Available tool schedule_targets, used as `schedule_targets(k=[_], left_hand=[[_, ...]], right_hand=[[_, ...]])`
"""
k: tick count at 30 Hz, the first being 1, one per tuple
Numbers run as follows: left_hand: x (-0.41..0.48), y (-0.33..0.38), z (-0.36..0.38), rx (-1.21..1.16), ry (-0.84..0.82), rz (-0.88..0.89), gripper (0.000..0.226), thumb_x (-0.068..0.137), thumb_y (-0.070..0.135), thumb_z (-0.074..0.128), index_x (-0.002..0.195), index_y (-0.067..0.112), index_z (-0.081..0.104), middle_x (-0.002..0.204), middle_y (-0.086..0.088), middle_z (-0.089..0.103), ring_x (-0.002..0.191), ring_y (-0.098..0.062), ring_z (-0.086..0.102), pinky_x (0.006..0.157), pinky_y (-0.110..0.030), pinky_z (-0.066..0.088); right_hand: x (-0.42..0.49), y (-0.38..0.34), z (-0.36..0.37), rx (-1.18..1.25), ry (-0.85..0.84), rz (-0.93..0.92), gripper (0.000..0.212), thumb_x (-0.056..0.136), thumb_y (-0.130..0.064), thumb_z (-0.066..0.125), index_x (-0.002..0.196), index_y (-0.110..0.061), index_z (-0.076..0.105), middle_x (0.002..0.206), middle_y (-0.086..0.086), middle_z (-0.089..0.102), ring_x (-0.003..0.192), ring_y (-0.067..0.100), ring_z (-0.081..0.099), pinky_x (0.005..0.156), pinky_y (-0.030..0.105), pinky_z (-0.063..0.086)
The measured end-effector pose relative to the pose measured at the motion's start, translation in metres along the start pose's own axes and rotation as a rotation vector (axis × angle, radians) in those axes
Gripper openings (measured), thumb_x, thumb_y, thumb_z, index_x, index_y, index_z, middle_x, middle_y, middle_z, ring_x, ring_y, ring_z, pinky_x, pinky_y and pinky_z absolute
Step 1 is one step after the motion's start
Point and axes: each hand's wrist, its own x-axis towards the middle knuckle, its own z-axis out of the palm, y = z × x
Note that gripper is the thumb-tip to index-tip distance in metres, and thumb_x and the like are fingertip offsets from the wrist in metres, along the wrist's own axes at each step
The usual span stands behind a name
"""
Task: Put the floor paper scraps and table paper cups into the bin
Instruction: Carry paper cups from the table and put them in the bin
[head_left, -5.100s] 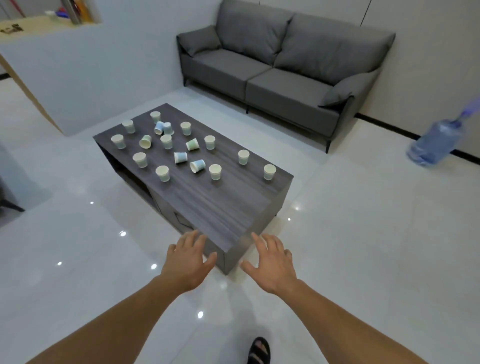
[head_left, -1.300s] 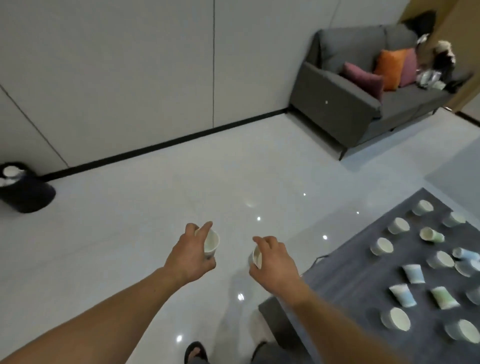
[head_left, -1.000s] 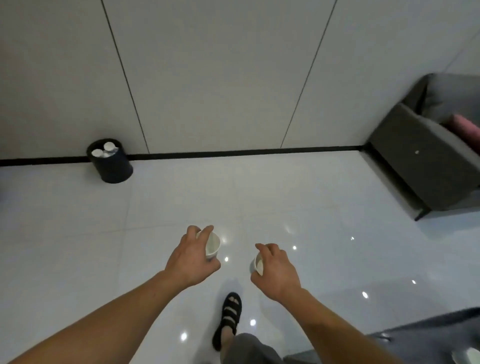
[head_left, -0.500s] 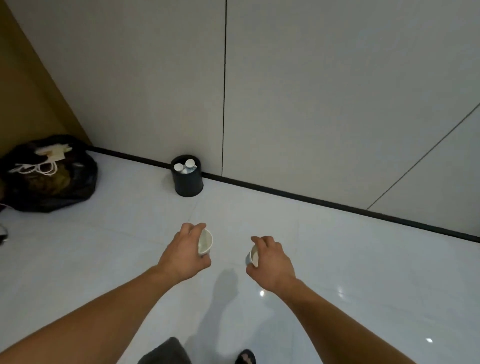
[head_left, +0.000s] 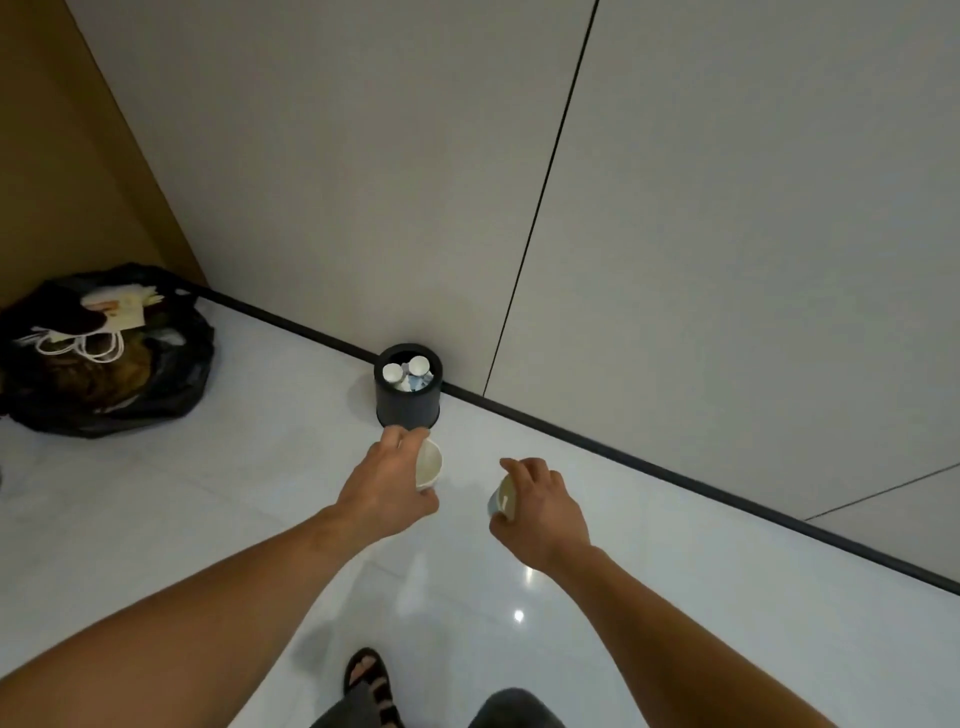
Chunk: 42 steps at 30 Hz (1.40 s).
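A small black round bin (head_left: 408, 404) stands on the white floor against the wall's black skirting, with paper cups (head_left: 404, 372) inside it. My left hand (head_left: 385, 484) grips a white paper cup (head_left: 429, 462), its mouth turned to the right, just in front of the bin. My right hand (head_left: 540, 501) holds a second paper cup (head_left: 503, 499) with a bluish side, lower and to the right of the bin. Both arms reach forward over the floor.
A full black rubbish bag (head_left: 106, 358) with white handles lies on the floor at the left, by a brown panel (head_left: 67, 156). Grey wall panels rise behind the bin. My sandalled foot (head_left: 370, 680) is at the bottom edge.
I have walked from the table with a cup in each hand and turned toward the wall. The bin now sits closer, right ahead of my left hand.
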Motion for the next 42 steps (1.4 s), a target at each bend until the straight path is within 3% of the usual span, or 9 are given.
schedule_targets(k=[9, 20, 28, 31, 35, 42], left_hand=[[0.140, -0.036, -0.023, 0.007, 0.021, -0.067, 0.081, 0.074, 0.036, 0.071, 0.142, 0.024, 0.029, 0.137, 0.001, 0.031, 0.118, -0.022, 0.043, 0.091, -0.032, 0.045], [0.277, -0.088, -0.047, 0.006, 0.052, -0.310, 0.085, 0.075, 0.035, 0.076, 0.144, 0.024, 0.027, 0.136, 0.000, 0.034, 0.117, -0.020, 0.045, 0.089, -0.026, 0.046], [0.370, -0.145, -0.029, -0.081, -0.008, -0.301, 0.086, 0.076, 0.035, 0.073, 0.145, 0.025, 0.023, 0.138, -0.001, 0.031, 0.121, -0.022, 0.043, 0.086, -0.026, 0.045], [0.413, -0.180, -0.017, -0.094, -0.055, -0.258, 0.084, 0.077, 0.035, 0.072, 0.144, 0.026, 0.023, 0.138, 0.000, 0.030, 0.120, -0.024, 0.043, 0.087, -0.032, 0.048], [0.479, -0.240, 0.022, -0.066, -0.066, -0.197, 0.078, 0.078, 0.032, 0.071, 0.142, 0.023, 0.028, 0.137, -0.003, 0.033, 0.116, -0.025, 0.045, 0.081, -0.027, 0.045], [0.571, -0.323, 0.157, -0.086, -0.043, -0.123, 0.082, 0.075, 0.026, 0.076, 0.144, 0.020, 0.031, 0.135, -0.007, 0.040, 0.118, -0.024, 0.046, 0.084, -0.025, 0.044]], right_hand=[[0.158, -0.013, -0.015, 0.043, 0.017, -0.071, 0.072, 0.085, -0.041, 0.065, 0.147, -0.027, 0.031, 0.144, -0.003, 0.036, 0.125, 0.022, 0.039, 0.097, 0.032, 0.045], [0.365, -0.019, -0.014, 0.017, -0.185, -0.255, 0.072, 0.087, -0.045, 0.061, 0.148, -0.023, 0.029, 0.142, 0.002, 0.038, 0.124, 0.022, 0.042, 0.097, 0.031, 0.046], [0.464, -0.024, 0.007, -0.029, -0.244, -0.160, 0.069, 0.086, -0.040, 0.064, 0.146, -0.024, 0.032, 0.142, 0.000, 0.039, 0.125, 0.022, 0.042, 0.096, 0.033, 0.049], [0.499, -0.029, 0.030, -0.001, -0.233, -0.083, 0.070, 0.085, -0.040, 0.066, 0.145, -0.026, 0.033, 0.141, -0.001, 0.040, 0.124, 0.021, 0.043, 0.093, 0.034, 0.052], [0.567, -0.030, 0.089, 0.029, -0.197, -0.046, 0.071, 0.085, -0.039, 0.068, 0.145, -0.024, 0.034, 0.139, 0.000, 0.042, 0.121, 0.020, 0.045, 0.091, 0.032, 0.052], [0.683, 0.005, 0.244, 0.043, -0.155, -0.067, 0.067, 0.083, -0.036, 0.070, 0.141, -0.020, 0.039, 0.136, 0.004, 0.045, 0.119, 0.024, 0.046, 0.088, 0.032, 0.049]])
